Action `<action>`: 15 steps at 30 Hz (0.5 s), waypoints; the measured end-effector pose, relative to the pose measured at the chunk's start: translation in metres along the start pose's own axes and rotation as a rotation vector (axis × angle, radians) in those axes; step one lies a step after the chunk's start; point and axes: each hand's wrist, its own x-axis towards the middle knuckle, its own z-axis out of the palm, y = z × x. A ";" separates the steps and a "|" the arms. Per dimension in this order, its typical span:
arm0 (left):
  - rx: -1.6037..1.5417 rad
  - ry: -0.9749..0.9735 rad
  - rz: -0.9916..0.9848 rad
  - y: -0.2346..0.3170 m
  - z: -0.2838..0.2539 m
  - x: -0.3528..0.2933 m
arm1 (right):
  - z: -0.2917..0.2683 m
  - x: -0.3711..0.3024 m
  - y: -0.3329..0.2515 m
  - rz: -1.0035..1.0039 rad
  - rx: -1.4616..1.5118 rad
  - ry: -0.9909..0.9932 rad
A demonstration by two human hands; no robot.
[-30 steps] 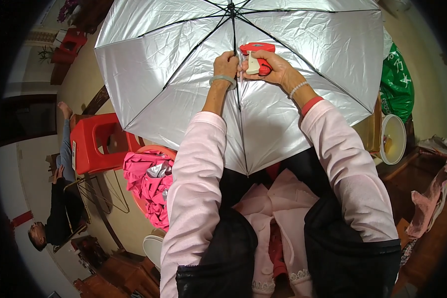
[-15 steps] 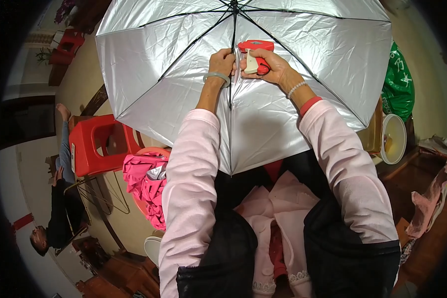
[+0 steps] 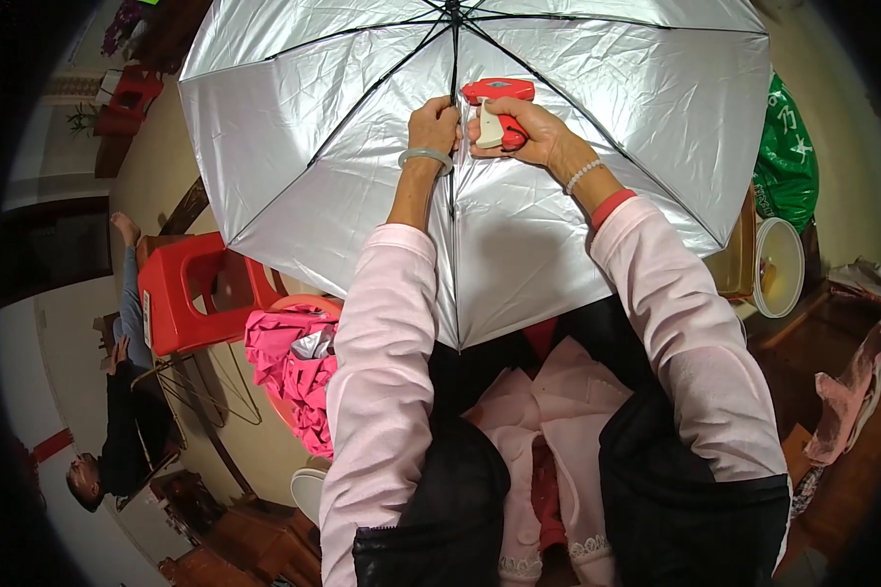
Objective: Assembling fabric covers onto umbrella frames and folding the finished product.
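Head view shows an opened umbrella with a crinkled silver lining (image 3: 533, 279), directly beneath both hands. A slim black metal rib (image 3: 453, 201) runs from its hub at 12 o'clock to its near edge at 6. Reaching up from 6 o'clock, the left hand (image 3: 434, 127) curls closed over that rib, knuckles up, fingertips partly hidden. From 5 o'clock, the right hand (image 3: 536, 132) grasps a red-and-cream handheld plastic device (image 3: 488, 129), its red head toward 11 o'clock, just beside the left hand's 3 o'clock side. Farther out, a red plastic stool (image 3: 166, 298) stands at 8 o'clock, a shiny green plastic bag (image 3: 788, 161) at 3.
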 end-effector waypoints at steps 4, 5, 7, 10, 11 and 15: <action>0.022 -0.009 -0.001 0.005 -0.001 -0.004 | 0.002 0.001 0.002 0.021 -0.080 0.030; 0.023 -0.008 -0.002 0.006 -0.001 -0.004 | 0.003 0.001 0.002 0.019 -0.091 0.035; 0.032 -0.028 -0.002 0.009 -0.002 -0.005 | 0.005 0.003 0.000 0.047 -0.102 0.023; 0.056 -0.056 -0.026 0.013 -0.003 -0.006 | 0.002 0.007 -0.001 0.073 -0.111 -0.005; 0.055 -0.057 -0.028 0.015 -0.002 -0.008 | 0.002 0.007 -0.001 0.073 -0.110 -0.019; 0.128 0.009 -0.007 0.014 -0.002 -0.008 | 0.005 0.006 0.000 0.076 -0.118 -0.035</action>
